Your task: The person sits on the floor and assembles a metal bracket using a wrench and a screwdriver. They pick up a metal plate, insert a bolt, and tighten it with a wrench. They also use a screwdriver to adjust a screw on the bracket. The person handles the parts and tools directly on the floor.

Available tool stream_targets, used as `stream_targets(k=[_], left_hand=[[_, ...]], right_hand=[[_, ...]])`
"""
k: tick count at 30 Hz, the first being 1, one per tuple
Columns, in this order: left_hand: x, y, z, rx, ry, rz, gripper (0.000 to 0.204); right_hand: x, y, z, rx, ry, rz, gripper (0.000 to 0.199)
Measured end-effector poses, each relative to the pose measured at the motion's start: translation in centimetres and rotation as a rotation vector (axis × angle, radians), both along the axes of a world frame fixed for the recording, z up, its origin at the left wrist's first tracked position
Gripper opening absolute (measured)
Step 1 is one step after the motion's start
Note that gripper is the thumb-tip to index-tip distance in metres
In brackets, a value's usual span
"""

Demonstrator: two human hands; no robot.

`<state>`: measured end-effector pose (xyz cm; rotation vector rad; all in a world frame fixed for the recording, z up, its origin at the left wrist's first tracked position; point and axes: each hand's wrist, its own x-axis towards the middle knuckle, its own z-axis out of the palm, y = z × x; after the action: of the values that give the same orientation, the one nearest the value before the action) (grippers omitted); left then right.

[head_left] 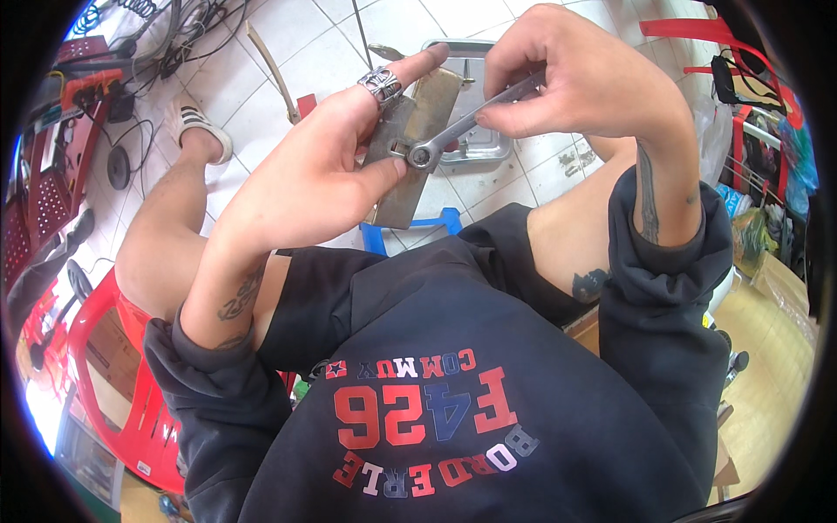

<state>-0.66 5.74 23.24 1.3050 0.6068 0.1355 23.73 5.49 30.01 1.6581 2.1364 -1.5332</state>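
Note:
My left hand [309, 166], with a ring on one finger, grips a worn grey metal plate [436, 96] above my lap. Its thumb presses near a small square hole, and the index finger stretches along the upper part. In my right hand [580, 74] is a wrench [466, 125], pinched at its far end between thumb and fingers. The round end of the wrench sits over a fastener on the plate, beside my left thumb. My left hand's other fingers are hidden behind the plate.
A shiny metal tray [488, 155] lies beyond the plate, near blue stool legs [449, 222]. White floor tiles [305, 44] spread beyond. Cables [187, 35] and red perforated metal [65, 166] are at left, a red chair [144, 427] at lower left, bagged goods [754, 227] at right.

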Motion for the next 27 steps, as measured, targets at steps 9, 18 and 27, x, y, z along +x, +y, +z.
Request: stream_targets(k=[9, 18, 27], left_hand=[[-0.7, 0.4, -1.2, 0.029, -0.139, 0.206, 0.078], [-0.3, 1.9, -0.3, -0.276, -0.425, 0.589, 0.091], [0.2, 1.9, -0.3, 0.118, -0.200, 0.455, 0.076]], right_hand=[[-0.6, 0.1, -0.1, -0.042, -0.065, -0.152, 0.026], [-2.9, -2.9, -5.0, 0.014, 0.245, -0.317, 0.036], [-1.8, -2.6, -3.7, 0.461, 0.356, -0.458, 0.042]])
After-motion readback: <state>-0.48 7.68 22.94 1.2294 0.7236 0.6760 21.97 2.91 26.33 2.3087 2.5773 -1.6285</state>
